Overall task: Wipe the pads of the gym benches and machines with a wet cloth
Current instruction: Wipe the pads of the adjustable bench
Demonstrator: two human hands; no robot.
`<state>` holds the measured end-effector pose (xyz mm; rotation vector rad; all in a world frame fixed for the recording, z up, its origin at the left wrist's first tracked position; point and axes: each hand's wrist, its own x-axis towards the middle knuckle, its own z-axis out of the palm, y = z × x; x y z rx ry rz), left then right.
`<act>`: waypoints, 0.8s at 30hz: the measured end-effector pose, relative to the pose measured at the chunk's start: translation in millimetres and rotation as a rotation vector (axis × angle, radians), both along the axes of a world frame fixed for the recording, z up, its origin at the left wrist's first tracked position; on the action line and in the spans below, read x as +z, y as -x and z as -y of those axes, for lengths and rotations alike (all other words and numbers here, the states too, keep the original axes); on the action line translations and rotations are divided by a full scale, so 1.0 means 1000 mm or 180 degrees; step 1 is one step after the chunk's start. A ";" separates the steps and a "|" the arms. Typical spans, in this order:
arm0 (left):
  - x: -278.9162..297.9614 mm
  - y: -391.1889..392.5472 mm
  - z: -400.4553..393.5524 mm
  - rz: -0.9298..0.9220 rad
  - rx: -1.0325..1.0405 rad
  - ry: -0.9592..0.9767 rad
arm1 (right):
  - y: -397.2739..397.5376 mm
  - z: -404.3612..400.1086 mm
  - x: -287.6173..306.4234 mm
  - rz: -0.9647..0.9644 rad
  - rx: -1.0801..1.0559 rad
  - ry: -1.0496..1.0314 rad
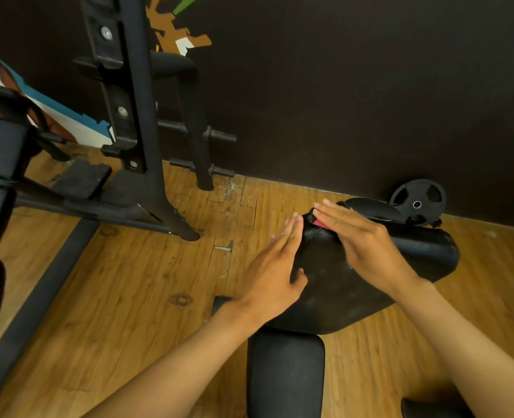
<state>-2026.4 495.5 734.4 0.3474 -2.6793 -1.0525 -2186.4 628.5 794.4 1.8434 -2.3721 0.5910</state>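
Nearest you, at six o'clock, the lower bench pad point(286, 372) is sitting untouched between your forearms. Just beyond it, the wide black seat pad point(340, 285) is filling the centre, and both of your hands are working at its far edge.

Your left hand point(275, 263) is lying flat with straight fingers against the pad's nine o'clock side, thumb resting on the vinyl; its grip is wide and holding nothing. Your right hand point(361, 239) is pressing down at the pad's twelve o'clock corner with fingers extended, and a sliver of pink cloth point(320, 223) is peeking out under the fingertips. That grip is flat rather than curled, so the cloth is being pushed, not clutched.

What could go wrong, as I judge it: with so little cloth under a flat palm, it may be slipping out and dropping over the edge onto the wooden floor point(159, 282). The pale smears near the pad's middle may be getting missed if you are staying on the edge. Leaning hard on that corner could be tipping or shifting the pad.

Farther off, a weight plate point(417, 203) is leaning against the dark wall point(370, 86) at one o'clock, and a black rack upright point(135, 116) is standing at ten o'clock.

No brand, label or readable writing is showing anywhere.
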 end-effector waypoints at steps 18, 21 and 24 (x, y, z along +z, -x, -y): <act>0.049 0.072 -0.053 -0.0239 0.1021 0.0624 | 0.023 -0.076 -0.008 0.0339 -0.0460 -0.0165; 0.045 0.065 -0.053 -0.0506 0.0925 0.0603 | 0.021 -0.067 -0.007 0.0181 -0.0441 -0.0326; 0.025 0.041 -0.038 -0.0855 0.0832 0.0453 | 0.015 -0.053 -0.007 0.0032 -0.0354 -0.0425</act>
